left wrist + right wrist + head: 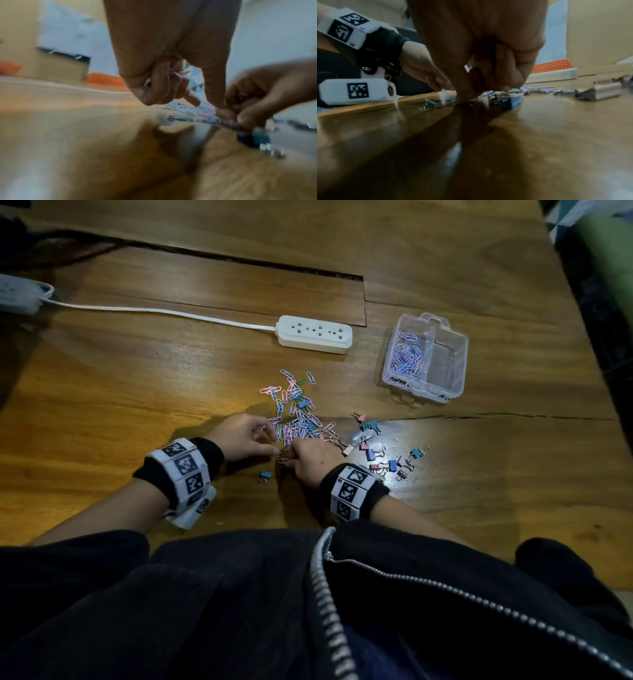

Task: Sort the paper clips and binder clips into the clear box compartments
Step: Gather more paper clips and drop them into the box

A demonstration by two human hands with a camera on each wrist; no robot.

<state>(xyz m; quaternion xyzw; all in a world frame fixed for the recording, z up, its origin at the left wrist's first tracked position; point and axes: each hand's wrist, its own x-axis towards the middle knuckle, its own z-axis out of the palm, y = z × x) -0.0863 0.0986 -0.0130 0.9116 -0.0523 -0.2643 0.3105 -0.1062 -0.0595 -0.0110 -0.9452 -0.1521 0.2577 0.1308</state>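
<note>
From the head view, both hands work the near edge of the paper clips (294, 412) heaped on the worktop (137, 392); the left hand (245, 436) and right hand (310, 462) are each curled, pinching clips. The clear box (424, 359) lies well beyond the heap to its right, binder clips (383, 453) scattered just right of the heap. The left wrist view shows clips bunched inside curled fingers (159, 83). The right wrist view shows fingertips (462, 97) pressed down. Thin, light, slippery wire probably needs sliding, then pinching at an end.

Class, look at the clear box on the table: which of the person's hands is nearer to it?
Right. The right hand is at the near edge of the paper clip pile, on the side toward the clear box; the left hand is further left, across the pile.
</note>
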